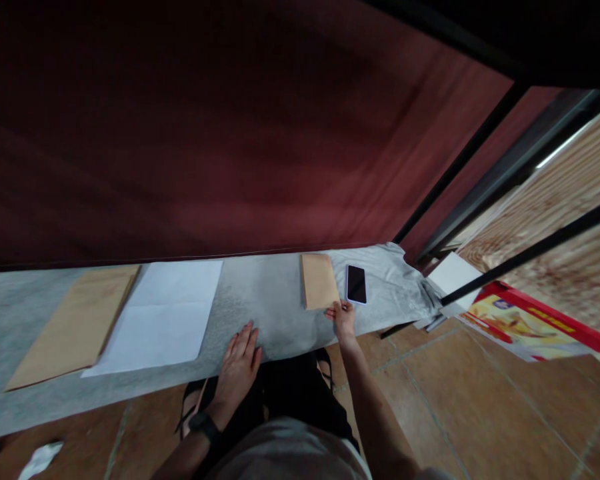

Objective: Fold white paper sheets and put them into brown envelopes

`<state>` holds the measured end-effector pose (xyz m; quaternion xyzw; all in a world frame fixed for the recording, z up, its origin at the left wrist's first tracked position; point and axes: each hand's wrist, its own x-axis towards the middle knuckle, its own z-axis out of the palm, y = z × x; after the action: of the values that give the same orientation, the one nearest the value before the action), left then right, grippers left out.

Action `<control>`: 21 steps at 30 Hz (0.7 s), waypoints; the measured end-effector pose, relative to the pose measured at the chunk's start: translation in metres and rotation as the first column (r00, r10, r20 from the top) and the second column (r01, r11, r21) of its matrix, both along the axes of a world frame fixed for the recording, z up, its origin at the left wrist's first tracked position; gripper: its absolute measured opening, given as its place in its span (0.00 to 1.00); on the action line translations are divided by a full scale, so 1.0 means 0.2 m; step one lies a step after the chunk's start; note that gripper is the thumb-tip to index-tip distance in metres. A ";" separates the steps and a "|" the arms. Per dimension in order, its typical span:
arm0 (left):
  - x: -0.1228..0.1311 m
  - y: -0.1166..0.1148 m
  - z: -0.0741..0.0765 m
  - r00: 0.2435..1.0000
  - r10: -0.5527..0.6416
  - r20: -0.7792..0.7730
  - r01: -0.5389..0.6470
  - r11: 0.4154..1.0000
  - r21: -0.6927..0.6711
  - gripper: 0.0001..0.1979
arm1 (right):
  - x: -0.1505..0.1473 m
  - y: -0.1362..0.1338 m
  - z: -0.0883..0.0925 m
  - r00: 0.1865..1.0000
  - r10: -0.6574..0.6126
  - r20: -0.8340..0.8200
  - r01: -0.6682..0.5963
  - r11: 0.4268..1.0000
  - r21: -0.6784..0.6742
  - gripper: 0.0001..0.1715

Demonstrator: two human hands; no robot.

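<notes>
A small brown paper envelope [320,281], or a thin stack of them, lies on the grey cloth-covered table. At its near right corner is my right hand [342,316], with thumb and fingertips closed on the corner. Just right of the envelope lies a phone [357,285] with a dark screen and pale edge. My left hand [241,363] rests flat at the table's front edge, fingers stretched and holding nothing. Left of it are white paper sheets [165,313] with a crease across. Large brown envelopes [75,327] lie farther left, beside the sheets.
A dark red curtain [205,167] hangs along the table's back edge. Black metal bars [460,160] rise at the right. Beyond the table's right end are a white box [454,275] and a red-and-yellow printed carton [530,323]. Brown floor tiles [445,387] show below.
</notes>
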<state>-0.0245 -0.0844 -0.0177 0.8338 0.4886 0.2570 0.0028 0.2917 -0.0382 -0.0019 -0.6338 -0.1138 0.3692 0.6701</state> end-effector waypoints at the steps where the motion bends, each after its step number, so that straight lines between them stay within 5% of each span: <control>1: 0.00 0.00 0.00 1.000 0.001 -0.002 -0.001 1.000 0.003 0.23 | 0.00 0.00 0.00 1.000 0.002 0.003 -0.002 1.000 -0.002 0.21; 12: 0.01 -0.02 0.05 0.999 0.016 0.042 -0.013 0.996 -0.083 0.24 | 0.00 -0.03 0.01 0.999 0.031 0.031 -0.032 0.999 0.015 0.30; 21: -0.02 -0.02 0.02 0.997 0.003 0.073 0.006 0.991 -0.131 0.23 | -0.05 -0.10 0.04 0.997 0.024 0.077 -0.027 0.999 0.031 0.31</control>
<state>-0.0277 -0.0892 -0.0130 0.8223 0.5033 0.2545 0.0756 0.2827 -0.0580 0.0062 -0.6353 -0.1533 0.3512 0.6705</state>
